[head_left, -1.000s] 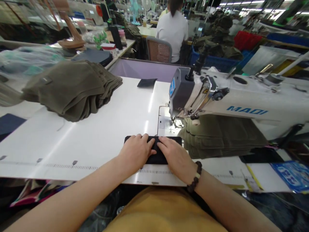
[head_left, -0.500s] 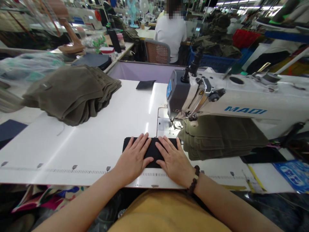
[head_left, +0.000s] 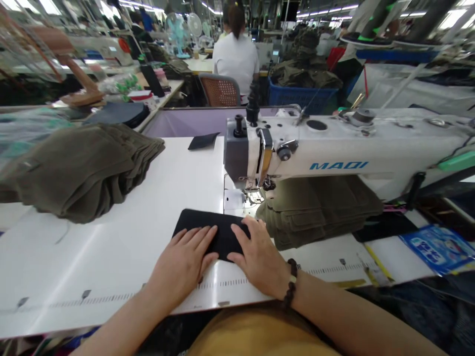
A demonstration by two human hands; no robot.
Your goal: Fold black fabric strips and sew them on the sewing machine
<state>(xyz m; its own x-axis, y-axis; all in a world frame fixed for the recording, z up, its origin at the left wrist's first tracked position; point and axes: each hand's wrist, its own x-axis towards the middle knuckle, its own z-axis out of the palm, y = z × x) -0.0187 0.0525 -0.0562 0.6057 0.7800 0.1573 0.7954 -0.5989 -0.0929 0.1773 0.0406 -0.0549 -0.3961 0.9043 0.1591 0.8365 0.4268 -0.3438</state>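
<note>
A black rectangular fabric piece [head_left: 230,242] lies on the white sewing table, slightly tilted, in front of the sewing machine's needle area [head_left: 252,198]. My left hand [head_left: 187,254] rests flat on its left part, fingers stretched out. My right hand [head_left: 260,254], with a dark bead bracelet on the wrist, is on its right end. Its thumb and index finger are spread over the cloth, while the other fingers bend at the right edge, partly hidden. Just right of that hand, a stack of olive fabric pieces [head_left: 315,207] sits under the machine arm.
The white sewing machine [head_left: 334,143] spans the right side. A heap of olive fabric pieces [head_left: 74,168] lies on the left, and a small dark scrap [head_left: 203,141] at the table's back edge. A blue packet [head_left: 438,247] is at far right. A person in white [head_left: 235,62] sits beyond.
The black piece has turned slightly, its left end now farther from me than its right. My left hand has slid toward its near edge; my right fingers have bent. The camera view has shifted right.
</note>
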